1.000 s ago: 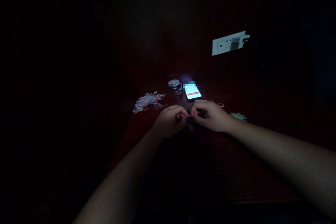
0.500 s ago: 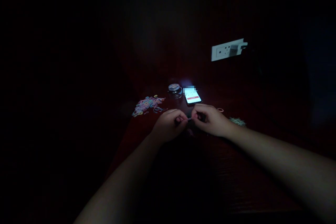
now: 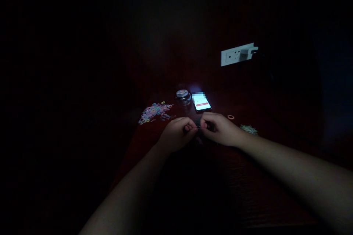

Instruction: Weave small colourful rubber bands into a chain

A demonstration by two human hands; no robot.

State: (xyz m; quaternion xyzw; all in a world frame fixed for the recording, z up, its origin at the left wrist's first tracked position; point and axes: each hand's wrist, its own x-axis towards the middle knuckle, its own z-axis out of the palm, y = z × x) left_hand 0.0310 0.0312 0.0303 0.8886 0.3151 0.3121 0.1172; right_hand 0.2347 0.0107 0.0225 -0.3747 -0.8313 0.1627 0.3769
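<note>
My left hand (image 3: 176, 134) and my right hand (image 3: 220, 129) meet over the dark red table, thumbs and fingertips pinched. Between them runs a thin, pale rubber band (image 3: 198, 127), gripped at both ends and slightly curved. Beneath the fingertips lie a few faint pinkish bands (image 3: 199, 140), too dark to make out well. A heap of multicoloured small rubber bands (image 3: 156, 112) is spread beyond my left hand. To the right of my right wrist sits a smaller pile of pale green pieces (image 3: 248, 129), perhaps bands as well.
Past my hands stand a round lidded clear jar (image 3: 182, 97) and a lit phone (image 3: 202, 105) lying face up. An orange ring (image 3: 231, 117) lies behind my right wrist. A white socket panel (image 3: 233, 55) with a plug is at the back. Deep shadow hides the surroundings.
The rubber band between my fingertips looked straighter before and now bows a little. My hands stay close together in nearly the same place; the whole view has shifted slightly.
</note>
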